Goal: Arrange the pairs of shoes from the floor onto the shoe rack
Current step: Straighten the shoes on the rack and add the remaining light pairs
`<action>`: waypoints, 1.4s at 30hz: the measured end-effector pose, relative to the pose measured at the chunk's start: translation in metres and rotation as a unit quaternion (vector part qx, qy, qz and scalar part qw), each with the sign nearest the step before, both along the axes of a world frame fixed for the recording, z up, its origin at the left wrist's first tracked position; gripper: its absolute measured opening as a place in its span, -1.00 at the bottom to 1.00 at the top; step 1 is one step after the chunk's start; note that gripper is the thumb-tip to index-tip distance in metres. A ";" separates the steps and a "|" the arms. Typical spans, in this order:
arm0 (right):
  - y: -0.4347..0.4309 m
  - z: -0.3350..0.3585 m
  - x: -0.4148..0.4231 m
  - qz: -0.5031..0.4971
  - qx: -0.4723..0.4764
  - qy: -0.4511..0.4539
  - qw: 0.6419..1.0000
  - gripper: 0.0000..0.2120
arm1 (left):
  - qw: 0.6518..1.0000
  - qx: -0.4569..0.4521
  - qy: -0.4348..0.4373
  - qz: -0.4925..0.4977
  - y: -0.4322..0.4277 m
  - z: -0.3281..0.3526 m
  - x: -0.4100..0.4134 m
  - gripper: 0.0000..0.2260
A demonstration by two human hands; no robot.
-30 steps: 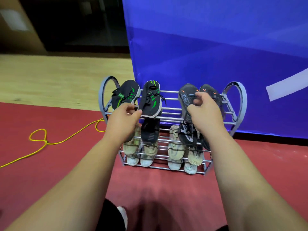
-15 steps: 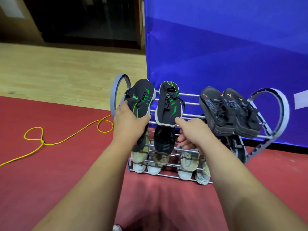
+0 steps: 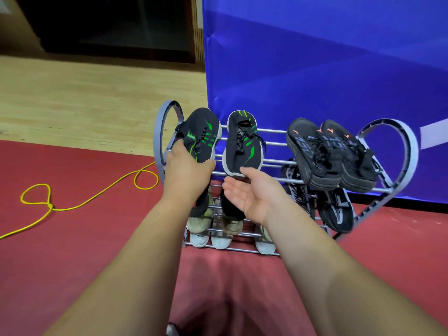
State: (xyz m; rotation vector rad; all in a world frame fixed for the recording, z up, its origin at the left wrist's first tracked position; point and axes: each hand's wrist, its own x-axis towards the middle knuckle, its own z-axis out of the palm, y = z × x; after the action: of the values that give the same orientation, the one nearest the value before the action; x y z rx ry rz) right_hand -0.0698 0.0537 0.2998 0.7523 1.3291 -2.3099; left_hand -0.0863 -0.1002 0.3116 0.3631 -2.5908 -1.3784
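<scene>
A person's left hand (image 3: 186, 173) grasps a black shoe with green stripes (image 3: 202, 137) at the 9 o'clock end of the top tier of a grey shoe rack (image 3: 413, 151), thumb pressed across the shoe's side and fingers curled behind it, the shoe tilted with one end raised against the rack's looped side frame. Just at its 3 o'clock side, the matching green-striped shoe (image 3: 243, 144) lies on the top rods, white sole rim facing the camera. The right hand (image 3: 249, 192) is held palm up below it, fingers relaxed and spread, holding nothing; only the thumb tip touches the near edge of that shoe's sole. Farther toward 3 o'clock on the same tier, a black pair with orange marks (image 3: 315, 151) rests side by side, soles touching and tipped toward the viewer. Beneath that pair, at its 6 o'clock, a black-and-white knit pair (image 3: 337, 209) hangs on a lower tier. Beige shoes (image 3: 201, 221) sit below the two hands, partly hidden by the forearms, and white shoes (image 3: 221, 241) line the bottom rods at 6 o'clock of those. The rack stands on a red mat (image 3: 72, 238) in front of a blue banner (image 3: 315, 69), which fills the scene from 12 to 3 o'clock. A yellow cord (image 3: 52, 208) loops across the mat at 9 o'clock from the rack, and a wooden floor (image 3: 84, 98) stretches away toward 10 o'clock.
</scene>
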 end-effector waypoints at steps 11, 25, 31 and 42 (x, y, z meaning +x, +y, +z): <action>0.011 0.025 0.003 0.003 -0.001 0.179 0.984 -0.81 | 0.976 0.204 0.080 0.015 -0.008 0.031 0.006 -0.82; 0.040 0.022 0.002 0.049 -0.180 0.274 0.943 -0.71 | 0.843 0.536 0.011 0.035 -0.034 0.048 0.003 -0.57; 0.039 0.015 -0.001 0.122 -0.175 0.272 0.938 -0.71 | 0.832 0.550 0.032 0.064 -0.057 0.044 0.004 -0.52; -0.004 0.041 -0.031 -0.014 -0.061 0.214 0.975 -0.44 | 0.729 0.679 0.076 0.044 -0.092 0.041 0.012 -0.64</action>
State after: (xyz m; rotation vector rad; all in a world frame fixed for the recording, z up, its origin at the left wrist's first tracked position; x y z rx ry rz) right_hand -0.1006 0.0501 0.3412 0.2391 1.3301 -2.6468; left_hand -0.0741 -0.1919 0.3524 0.4651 -0.9284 -2.8144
